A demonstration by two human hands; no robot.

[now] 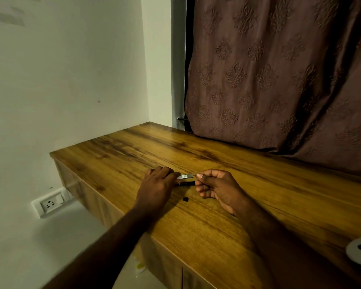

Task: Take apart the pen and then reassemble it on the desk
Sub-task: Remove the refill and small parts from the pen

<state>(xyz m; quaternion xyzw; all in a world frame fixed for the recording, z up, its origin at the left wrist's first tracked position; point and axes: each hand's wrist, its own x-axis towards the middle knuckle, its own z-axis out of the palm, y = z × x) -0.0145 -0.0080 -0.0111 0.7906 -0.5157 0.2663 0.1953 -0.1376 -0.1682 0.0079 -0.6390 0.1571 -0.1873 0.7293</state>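
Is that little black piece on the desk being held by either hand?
No, the small black piece lies alone on the wooden desk, apart from the left hand and the right hand.

A wooden desk [206, 155] fills the dim corner; white wall [67, 80] left of it, patterned brown curtain [279, 80] behind it, socket [50, 203] below its left end.
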